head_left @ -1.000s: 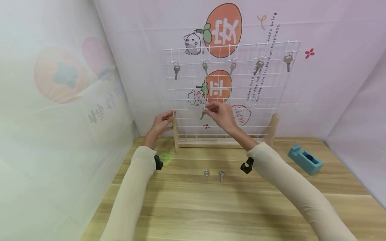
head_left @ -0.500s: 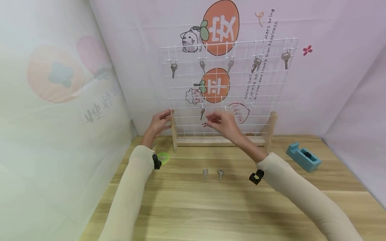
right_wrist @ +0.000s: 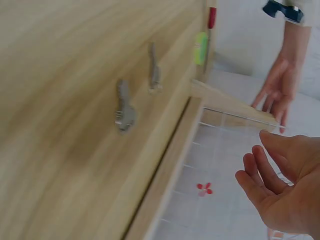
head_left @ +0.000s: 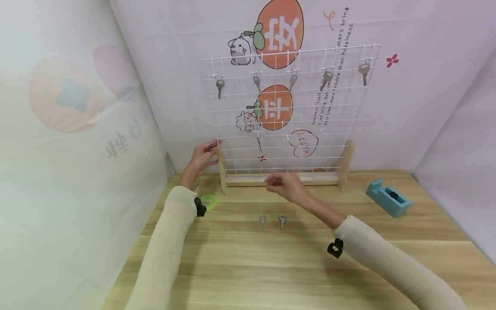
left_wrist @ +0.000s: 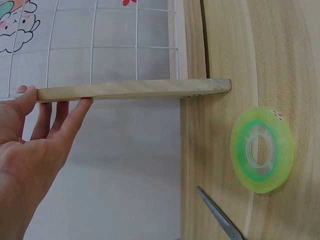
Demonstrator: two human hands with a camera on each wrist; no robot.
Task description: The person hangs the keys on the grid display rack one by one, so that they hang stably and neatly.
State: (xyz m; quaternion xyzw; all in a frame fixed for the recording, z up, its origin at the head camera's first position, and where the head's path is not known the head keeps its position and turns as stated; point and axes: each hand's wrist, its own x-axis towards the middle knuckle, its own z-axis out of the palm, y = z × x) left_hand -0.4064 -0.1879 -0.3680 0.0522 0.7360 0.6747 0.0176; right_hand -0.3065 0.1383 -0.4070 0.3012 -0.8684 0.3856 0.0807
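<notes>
My left hand (head_left: pixel 202 156) grips the left wooden post (left_wrist: pixel 135 89) of a white wire rack, thumb on one side and fingers on the other. Over the table in front of the rack, my right hand (head_left: pixel 288 187) holds nothing, its fingers loosely bent. One key (head_left: pixel 259 143) hangs from a lower hook on the grid. Along the upper part of the rack hang several more keys, among them a key (head_left: pixel 220 88) at the left end and a key (head_left: pixel 364 74) at the right. Two keys lie on the tabletop, a left key (head_left: pixel 263 221) and a right key (head_left: pixel 282 221).
A green tape roll (left_wrist: pixel 240 150) lies by the rack's left foot, beside a scissors blade (left_wrist: pixel 220 212). At the right stands a blue tape dispenser (head_left: pixel 387 199). Free white hooks, such as one hook (head_left: pixel 321 131), sit low on the grid. Printed cloth hangs behind.
My right hand has let go of the key, which now hangs on the lower hook, and has moved down toward the table. My left hand stays on the post.
</notes>
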